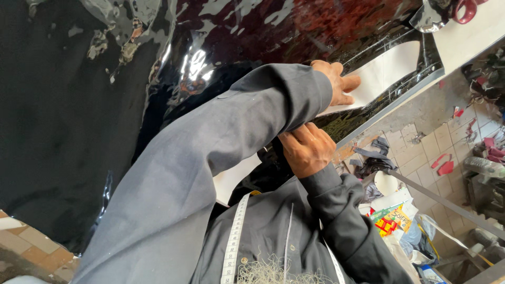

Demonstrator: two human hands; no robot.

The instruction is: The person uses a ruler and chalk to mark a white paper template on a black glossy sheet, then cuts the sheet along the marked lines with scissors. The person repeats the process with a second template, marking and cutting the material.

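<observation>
Across the table lies a big sheet of glossy black material, and the left hand rests on it with fingers together, flat against a white curved pattern piece. Right hand sits just under the left forearm, fingers curled, pinching the grey sleeve cuff. White measuring tape hangs down the dark shirt. Red-handled scissors lie at the far table corner. Down on the tiled floor, bright yellow-and-red packets sit among red and grey fabric scraps
</observation>
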